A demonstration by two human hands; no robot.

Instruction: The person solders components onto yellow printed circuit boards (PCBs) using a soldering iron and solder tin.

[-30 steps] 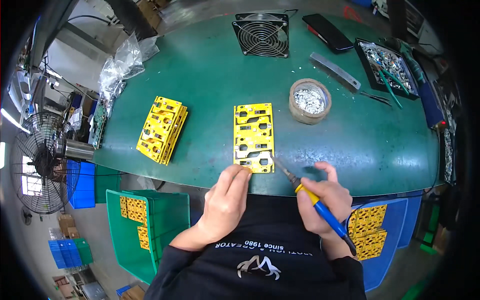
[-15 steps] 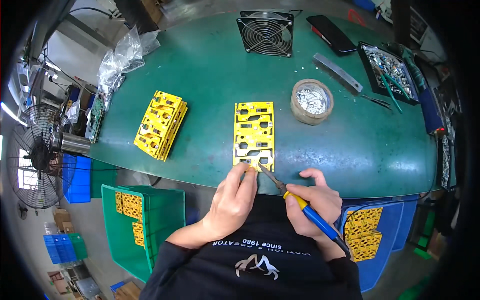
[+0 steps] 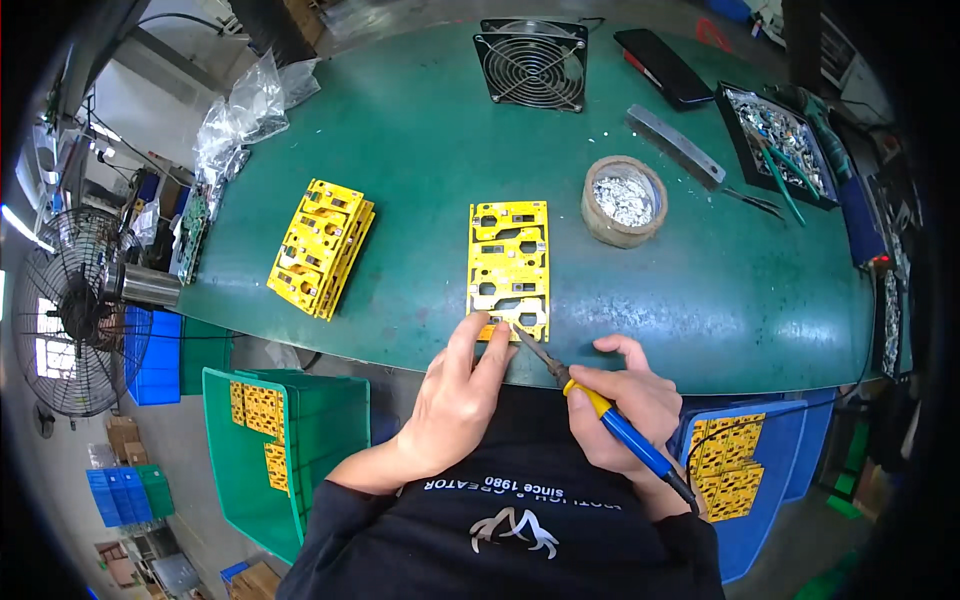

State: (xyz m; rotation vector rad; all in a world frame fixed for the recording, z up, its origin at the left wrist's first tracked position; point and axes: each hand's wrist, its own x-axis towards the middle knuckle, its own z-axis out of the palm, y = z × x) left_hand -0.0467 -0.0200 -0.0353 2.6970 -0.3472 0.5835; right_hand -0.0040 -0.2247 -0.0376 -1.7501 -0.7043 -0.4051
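A yellow circuit board panel (image 3: 508,262) with dark cut-outs lies flat on the green table. My left hand (image 3: 455,405) rests at its near edge, finger and thumb tips closed down on the lower left corner; anything small beneath them is hidden. In my right hand (image 3: 628,412) is a soldering iron (image 3: 632,442) with a blue and yellow handle, gripped like a pen. Its dark tip meets the near end of the board, just right of my left fingertips. A tilted stack of similar yellow boards (image 3: 318,250) sits to the left.
A round tub of silvery bits (image 3: 625,203) stands right of the board. Beyond are a square fan (image 3: 532,68), a metal bar (image 3: 676,147), tweezers (image 3: 755,204) and a black parts tray (image 3: 775,145). Below the table edge, a green crate (image 3: 330,450) and blue crate (image 3: 775,500) hold yellow boards.
My left fingers have shifted slightly up the board, index finger and thumb spreading a little apart. The iron has moved slightly left and up, its tip still at the board.
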